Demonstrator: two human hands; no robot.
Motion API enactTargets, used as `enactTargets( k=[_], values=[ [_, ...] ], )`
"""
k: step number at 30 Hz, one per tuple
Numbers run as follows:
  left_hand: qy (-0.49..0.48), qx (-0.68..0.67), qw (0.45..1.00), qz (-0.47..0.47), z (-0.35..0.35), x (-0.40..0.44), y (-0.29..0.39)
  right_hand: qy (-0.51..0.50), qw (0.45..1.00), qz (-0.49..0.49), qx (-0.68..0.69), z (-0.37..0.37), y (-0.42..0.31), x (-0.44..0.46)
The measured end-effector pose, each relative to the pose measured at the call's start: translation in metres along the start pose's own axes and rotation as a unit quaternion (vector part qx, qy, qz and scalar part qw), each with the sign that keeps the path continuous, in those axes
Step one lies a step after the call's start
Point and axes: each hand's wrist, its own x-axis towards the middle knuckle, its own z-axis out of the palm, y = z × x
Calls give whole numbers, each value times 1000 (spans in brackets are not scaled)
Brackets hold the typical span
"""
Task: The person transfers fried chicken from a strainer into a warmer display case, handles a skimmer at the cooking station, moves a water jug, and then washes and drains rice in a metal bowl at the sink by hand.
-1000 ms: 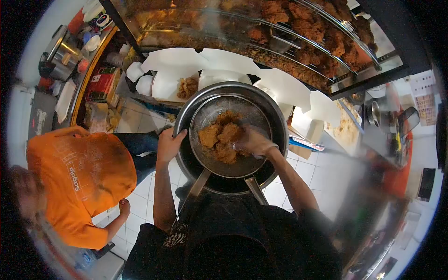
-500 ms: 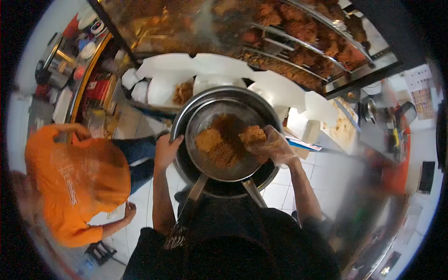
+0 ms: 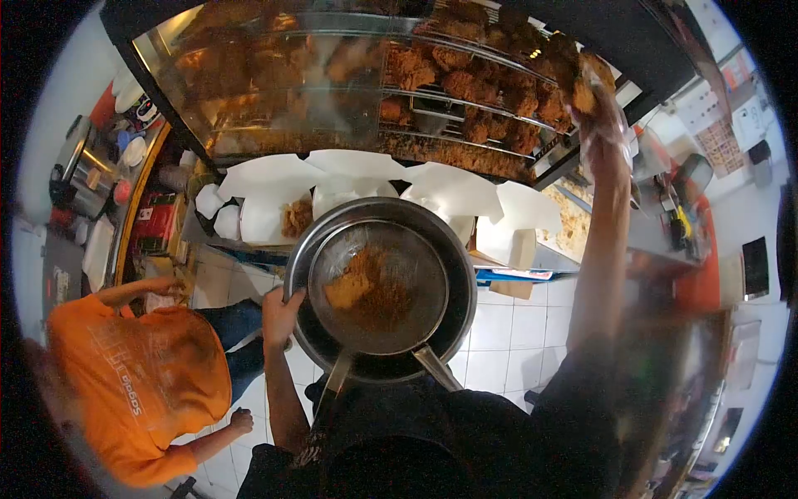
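My left hand (image 3: 283,314) grips the left rim of a large metal bowl (image 3: 463,291). Inside the bowl sits a round sieve (image 3: 428,270) with metal handles, and brown seasoning powder (image 3: 378,291) lies in it. At the upper right, my right hand (image 3: 605,129), in a clear plastic glove, is raised to the end of the display case (image 3: 544,170). Its fingers are closed round a piece of fried chicken (image 3: 585,96), partly blurred. Fried chicken pieces (image 3: 461,87) fill the racks behind the glass.
Open white takeaway boxes (image 3: 274,183) stand in a row beyond the bowl; one holds brown food (image 3: 296,218). A person in an orange shirt (image 3: 141,382) stands at my left. Boxes and containers crowd the left counter (image 3: 141,179).
My right hand has moved from above the sieve up and right to the display case with the fried chicken. My left hand stays on the bowl. The view has tilted upward.
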Motion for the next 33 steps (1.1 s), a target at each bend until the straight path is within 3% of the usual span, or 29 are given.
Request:
enactTargets(
  k=[2,6,8,9,10,11,13,14,17,21,23,25,26,27,28,29,30,31,32,33],
  values=[
    [-11,3,999,-36,-1,-2,4,8,976,22,215,13,34,43],
    [-2,35,999,-12,0,0,-7,15,971,-11,237,33,111,118],
    [-13,24,998,-48,-2,-3,5,-79,990,73,94,39,145,146],
    [-15,26,999,-42,-1,-3,2,-73,990,75,94,47,161,158],
    [-11,14,1000,-24,1,-2,-4,105,962,-154,-199,58,177,171],
    [-6,2,1000,-8,3,-1,-6,262,770,-358,-459,62,188,178],
    [-13,24,1000,-14,2,-1,1,156,904,-188,-351,57,161,178],
    [-20,47,998,-23,0,-3,5,133,926,-114,-333,54,148,176],
    [-35,-7,996,-81,-2,-9,22,123,928,-32,-351,50,125,172],
    [-49,29,997,-58,-2,-5,14,114,918,5,-381,44,95,151],
    [-51,36,996,-71,-2,-3,11,33,923,109,-368,39,71,125],
    [-49,45,994,-82,-3,-3,12,123,971,11,-203,45,6,57],
    [-41,41,996,-67,-3,-4,16,216,952,-128,-174,63,-7,24],
    [-32,38,997,-54,-3,-5,20,204,975,-87,-9,80,-31,-12],
    [-29,42,997,-62,0,-1,17,304,906,-183,-229,129,-15,-49],
    [-33,42,997,-52,2,3,9,119,974,-190,-7,126,-42,-81],
    [-40,47,997,-49,-2,-2,3,6,979,-199,-46,134,-70,-109],
    [-32,71,995,-60,-5,-6,10,-225,965,-101,85,158,-82,-131],
    [-23,91,993,-65,-4,-6,20,-437,876,-1,204,180,-91,-150],
    [-35,63,994,-80,-5,-6,23,-457,872,-133,116,187,-105,-167]
  ],
)
